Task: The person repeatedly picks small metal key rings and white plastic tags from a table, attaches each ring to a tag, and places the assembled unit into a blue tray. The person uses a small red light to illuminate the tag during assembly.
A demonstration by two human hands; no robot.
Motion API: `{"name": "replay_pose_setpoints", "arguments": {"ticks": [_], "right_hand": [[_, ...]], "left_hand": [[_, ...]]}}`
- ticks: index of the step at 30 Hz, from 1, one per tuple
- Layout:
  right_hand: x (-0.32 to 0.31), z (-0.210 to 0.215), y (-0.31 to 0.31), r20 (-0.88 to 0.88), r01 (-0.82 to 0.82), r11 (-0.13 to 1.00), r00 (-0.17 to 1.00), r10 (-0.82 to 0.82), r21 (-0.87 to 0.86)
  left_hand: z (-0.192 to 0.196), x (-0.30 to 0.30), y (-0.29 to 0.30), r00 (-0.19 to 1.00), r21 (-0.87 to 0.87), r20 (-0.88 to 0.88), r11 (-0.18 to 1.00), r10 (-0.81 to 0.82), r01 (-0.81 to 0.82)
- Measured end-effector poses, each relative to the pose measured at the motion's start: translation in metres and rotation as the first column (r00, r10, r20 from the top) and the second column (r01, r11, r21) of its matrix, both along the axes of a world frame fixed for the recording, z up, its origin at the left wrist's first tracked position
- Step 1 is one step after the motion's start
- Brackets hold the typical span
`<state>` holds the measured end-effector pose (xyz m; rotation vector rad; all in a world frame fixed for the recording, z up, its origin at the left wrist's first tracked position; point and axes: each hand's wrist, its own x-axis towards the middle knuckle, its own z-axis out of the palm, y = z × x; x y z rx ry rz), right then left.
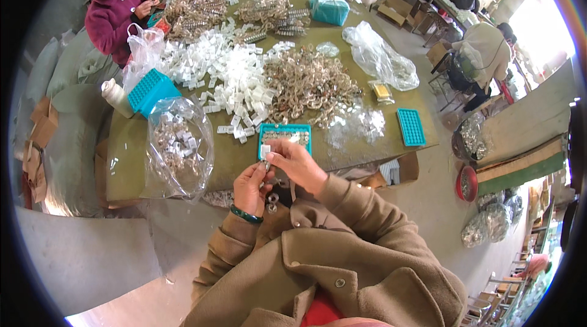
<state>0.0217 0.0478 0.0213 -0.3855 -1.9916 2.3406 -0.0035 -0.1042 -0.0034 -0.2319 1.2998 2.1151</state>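
My left hand (249,187), a dark green bangle at its wrist, is closed at the table's front edge. A short strand of clear and grey beads (272,202) hangs beside its fingers, apparently held in them. My right hand (298,165) reaches in from the right and pinches a small white tag (265,150), its fingertips close to those of the left. Where strand and tag meet is hidden by the fingers. Just beyond the hands lies a teal tray (309,141) with rows of small round pale pieces.
Beyond lie a pile of beaded strands (312,85) and white tags (238,82). A clear bag of tagged pieces (178,150) sits left, near a teal tray block (153,91). Another teal tray (411,127) lies right. A person in purple (113,21) works at the far left.
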Motion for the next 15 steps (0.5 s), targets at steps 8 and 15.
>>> {"name": "replay_pose_setpoints", "arguments": {"ticks": [8, 15], "right_hand": [[0.001, 0.001, -0.003, -0.042, -0.012, 0.974, 0.999, 0.022, 0.224], [0.002, 0.01, 0.008, 0.098, -0.104, 0.964, 0.987, 0.131, -0.247]], "left_hand": [[0.011, -0.008, -0.002, 0.988, 0.024, 0.011, 0.988, -0.154, 0.154], [-0.006, -0.019, -0.009, 0.901, 0.443, 0.274, 0.876, -0.335, 0.191]]}}
